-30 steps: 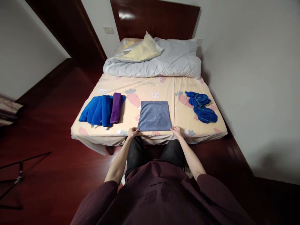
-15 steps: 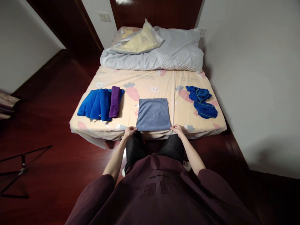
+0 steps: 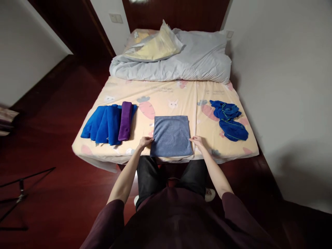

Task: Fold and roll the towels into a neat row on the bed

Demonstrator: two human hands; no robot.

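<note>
A grey-blue towel (image 3: 171,136) lies flat as a near-square at the front of the bed. My left hand (image 3: 145,141) is at its left edge, thumb and fingers closed together on the cloth. Across from it, my right hand (image 3: 197,141) pinches the right edge, a little above the front corner. Left of the towel lie several rolled blue towels (image 3: 100,124) and one rolled purple towel (image 3: 125,121) resting beside them. To the right are crumpled blue cloths (image 3: 230,121) with green edging.
The bed (image 3: 166,93) has a patterned sheet. A grey quilt (image 3: 202,55) and a pale yellow pillow (image 3: 158,45) are heaped at its head. A wall (image 3: 285,86) runs along the right. Black stand legs (image 3: 22,190) reach over the floor at left.
Both hands have moved from the towel's front corners farther up its side edges. The camera view has shifted slightly, so the bed appears lower and larger.
</note>
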